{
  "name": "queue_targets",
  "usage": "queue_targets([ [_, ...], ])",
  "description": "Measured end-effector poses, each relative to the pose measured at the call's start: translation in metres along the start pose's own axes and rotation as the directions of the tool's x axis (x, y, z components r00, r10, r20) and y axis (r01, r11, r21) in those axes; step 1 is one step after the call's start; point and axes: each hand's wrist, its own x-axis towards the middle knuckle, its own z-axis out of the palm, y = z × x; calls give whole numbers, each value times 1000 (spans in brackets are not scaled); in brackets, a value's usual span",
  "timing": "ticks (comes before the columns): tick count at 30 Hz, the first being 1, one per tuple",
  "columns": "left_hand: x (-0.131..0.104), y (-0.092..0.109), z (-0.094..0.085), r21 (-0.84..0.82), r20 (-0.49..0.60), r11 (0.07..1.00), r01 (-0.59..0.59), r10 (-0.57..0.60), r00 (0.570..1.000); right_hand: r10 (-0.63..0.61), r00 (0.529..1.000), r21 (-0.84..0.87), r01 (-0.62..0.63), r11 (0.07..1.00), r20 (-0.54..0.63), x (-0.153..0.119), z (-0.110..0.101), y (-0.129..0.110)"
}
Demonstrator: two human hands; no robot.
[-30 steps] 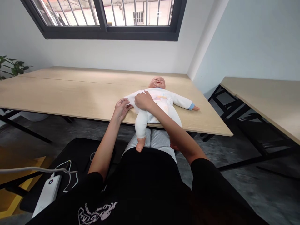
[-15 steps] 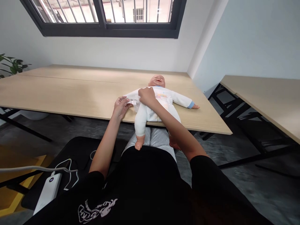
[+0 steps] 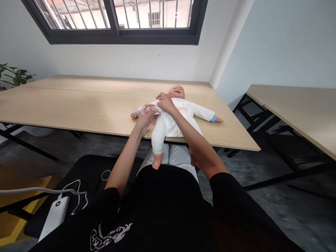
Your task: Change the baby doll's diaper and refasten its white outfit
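A baby doll (image 3: 177,92) in a white suit with blue cuffs lies on its back at the table's front edge, legs hanging over it. Around its hips, over the suit, is a white printed diaper (image 3: 173,127). My left hand (image 3: 147,117) is at the diaper's left side, thumb and fingertips closed on its thin side flap. Just above, my right hand (image 3: 166,103) rests over the doll's belly with bent fingers at the diaper's upper left edge. My right forearm hides part of the diaper and the doll's right-hand leg.
The wooden table (image 3: 91,105) runs far to the left below a barred window (image 3: 118,35). Another table (image 3: 296,101) stands to the right. A black chair (image 3: 89,171) at lower left bears a white power bank (image 3: 55,217) with a cable (image 3: 39,189).
My left hand has moved right and slightly up with the flap, closer to my right hand, uncovering the doll's left-side hand. My right hand has shifted slightly, its fingers less curled.
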Motion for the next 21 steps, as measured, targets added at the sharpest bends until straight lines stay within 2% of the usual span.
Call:
queue_targets([
  [2, 4, 3, 5, 27, 1, 1000, -5, 5, 1000, -62, 995, 114, 71, 991, -76, -4, -17, 3],
  [5, 8, 9, 11, 105, 26, 994, -15, 13, 1000, -131, 978, 194, 161, 968, -159, -25, -43, 13],
  [9, 15, 15, 24, 245, 58, 969, -42, 29, 998, -138, 976, 80, 153, 985, -171, -67, -61, 41],
  [11, 18, 16, 33, 295, 61, 953, -63, 47, 997, -133, 984, 12, 135, 991, -119, -85, -57, 55],
  [14, 24, 16, 49, 364, 64, 928, -79, 59, 996, -191, 981, 11, 192, 981, -42, -98, -41, 70],
  [17, 29, 14, 61, 419, 69, 903, -96, 73, 995, -213, 975, -10, 213, 977, -68, -102, -24, 74],
  [21, 32, 6, 62, 467, 123, 876, -121, 71, 990, -240, 968, -37, 237, 971, -76, -102, -12, 74],
])
